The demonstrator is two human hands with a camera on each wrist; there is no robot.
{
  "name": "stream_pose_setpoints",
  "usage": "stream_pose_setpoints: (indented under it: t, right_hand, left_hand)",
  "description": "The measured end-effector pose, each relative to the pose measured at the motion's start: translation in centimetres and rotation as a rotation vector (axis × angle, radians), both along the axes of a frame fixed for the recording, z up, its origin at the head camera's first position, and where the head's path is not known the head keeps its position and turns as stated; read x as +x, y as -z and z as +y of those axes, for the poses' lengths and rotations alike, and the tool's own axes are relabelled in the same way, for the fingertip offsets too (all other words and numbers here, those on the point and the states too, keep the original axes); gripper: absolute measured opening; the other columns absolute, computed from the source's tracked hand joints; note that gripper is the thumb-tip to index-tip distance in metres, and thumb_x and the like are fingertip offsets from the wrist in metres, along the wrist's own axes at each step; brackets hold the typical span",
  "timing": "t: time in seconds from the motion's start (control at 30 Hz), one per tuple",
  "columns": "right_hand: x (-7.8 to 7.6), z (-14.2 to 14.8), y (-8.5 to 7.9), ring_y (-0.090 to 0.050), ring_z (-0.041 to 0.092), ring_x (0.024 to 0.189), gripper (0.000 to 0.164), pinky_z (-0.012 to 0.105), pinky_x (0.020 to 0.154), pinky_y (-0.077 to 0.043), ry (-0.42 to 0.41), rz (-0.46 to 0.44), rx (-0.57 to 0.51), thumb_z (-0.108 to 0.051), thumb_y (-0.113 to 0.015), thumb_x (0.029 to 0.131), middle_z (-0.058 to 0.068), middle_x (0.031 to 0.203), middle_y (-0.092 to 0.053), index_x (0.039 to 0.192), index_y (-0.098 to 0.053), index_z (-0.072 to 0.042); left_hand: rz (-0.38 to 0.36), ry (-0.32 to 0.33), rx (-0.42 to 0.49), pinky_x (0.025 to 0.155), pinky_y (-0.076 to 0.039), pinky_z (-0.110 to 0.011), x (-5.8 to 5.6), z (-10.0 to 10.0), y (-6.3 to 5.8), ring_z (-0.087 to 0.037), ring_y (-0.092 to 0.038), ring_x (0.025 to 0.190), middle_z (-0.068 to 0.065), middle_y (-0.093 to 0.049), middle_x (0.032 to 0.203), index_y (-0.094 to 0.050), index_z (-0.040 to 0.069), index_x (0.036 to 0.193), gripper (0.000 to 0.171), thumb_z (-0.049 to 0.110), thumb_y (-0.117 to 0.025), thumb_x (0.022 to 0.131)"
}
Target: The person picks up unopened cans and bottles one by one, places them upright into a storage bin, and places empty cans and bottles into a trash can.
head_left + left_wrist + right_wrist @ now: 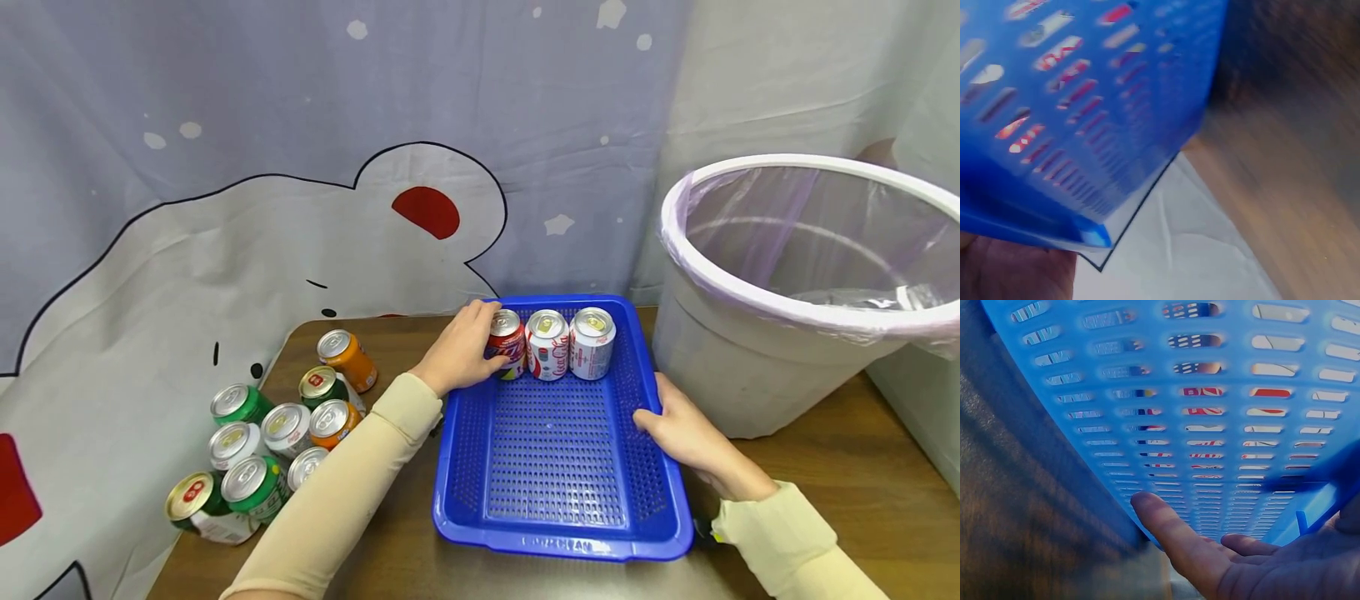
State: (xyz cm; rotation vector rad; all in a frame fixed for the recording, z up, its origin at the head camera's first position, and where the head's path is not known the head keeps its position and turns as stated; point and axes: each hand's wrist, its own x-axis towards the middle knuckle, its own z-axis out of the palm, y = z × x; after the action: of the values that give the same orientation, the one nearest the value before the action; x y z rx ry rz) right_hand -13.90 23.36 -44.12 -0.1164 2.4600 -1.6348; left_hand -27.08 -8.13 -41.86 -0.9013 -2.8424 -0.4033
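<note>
Left hand (pixel 461 350) curled round the red-and-purple metal can (pixel 513 350), upright at the back left of the blue perforated plastic basket (pixel 555 467) — keeping it level looks key; right hand (pixel 686 427) clamping the basket's side should steady things. Brown wooden tabletop (pixel 405 525), grey-blue cartoon-print fabric (pixel 300 92) behind, white plastic bin (pixel 723 367) right.

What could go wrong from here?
The left hand grips the red-and-purple can close beside a red-and-white Coca-Cola can; a sideways nudge might tip that one. The left sleeve partly hides the soda cans in the head view, so a low pull back could topple some. The right hand holds the blue basket near the lined bin, and might get squeezed.
</note>
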Motion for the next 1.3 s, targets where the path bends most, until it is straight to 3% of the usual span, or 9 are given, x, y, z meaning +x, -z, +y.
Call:
stream_pose_setpoints:
  t: [0.43, 0.63, 0.8, 1.07, 1.3]
  right_hand:
    - [0.1, 0.2, 0.2, -0.066, 0.032, 0.102, 0.062, 0.033, 0.078, -0.058, -0.001, -0.006, -0.01, 0.004, -0.052, 0.09, 0.037, 0.131, -0.056, 0.147, -0.029, 0.013]
    - [0.1, 0.3, 0.3, -0.066, 0.032, 0.102, 0.062, 0.033, 0.078, -0.058, 0.001, -0.008, -0.014, 0.004, -0.052, 0.09, 0.037, 0.132, -0.055, 0.147, -0.028, 0.013]
    - [0.1, 0.2, 0.3, -0.066, 0.031, 0.101, 0.061, 0.033, 0.077, -0.058, -0.001, -0.001, -0.021, 0.005, -0.051, 0.09, 0.037, 0.131, -0.056, 0.146, -0.029, 0.014]
    - [0.0, 0.1, 0.2, -0.066, 0.031, 0.1, 0.06, 0.033, 0.077, -0.058, -0.002, -0.002, -0.019, 0.005, -0.052, 0.09, 0.036, 0.131, -0.056, 0.146, -0.029, 0.014]
    - [-0.1, 0.1, 0.1, -0.065, 0.031, 0.101, 0.06, 0.033, 0.077, -0.058, -0.003, 0.005, -0.002, 0.004, -0.052, 0.09, 0.036, 0.131, -0.055, 0.145, -0.03, 0.014]
  left_hand:
    - [-0.045, -0.019, 0.045, 0.112, -0.048, -0.043, 1.9, -1.0, -1.7, -0.027, -0.056, 0.127, -0.013, -0.054, 0.141, -0.044, 0.006, 0.152, 0.08, 0.042, -0.079, 0.089]
    - [-0.021, -0.032, 0.069, 0.113, -0.048, -0.044, 3.3, -1.8, -2.4, -0.028, -0.056, 0.128, -0.012, -0.055, 0.141, -0.047, 0.007, 0.151, 0.078, 0.042, -0.079, 0.089]
    - [0.011, -0.051, 0.071, 0.112, -0.049, -0.047, 5.5, -2.8, -2.7, -0.029, -0.056, 0.131, -0.012, -0.055, 0.142, -0.049, 0.007, 0.149, 0.076, 0.042, -0.079, 0.089]
    - [0.097, -0.113, 0.08, 0.097, -0.056, -0.048, 9.3, -5.0, -3.5, -0.029, -0.06, 0.122, -0.009, -0.057, 0.139, -0.052, 0.01, 0.148, 0.075, 0.044, -0.08, 0.087]
    - [0.197, -0.178, 0.081, 0.096, -0.053, -0.049, 12.3, -7.5, -3.2, -0.033, -0.061, 0.116, -0.012, -0.059, 0.136, -0.055, 0.008, 0.144, 0.076, 0.042, -0.084, 0.083]
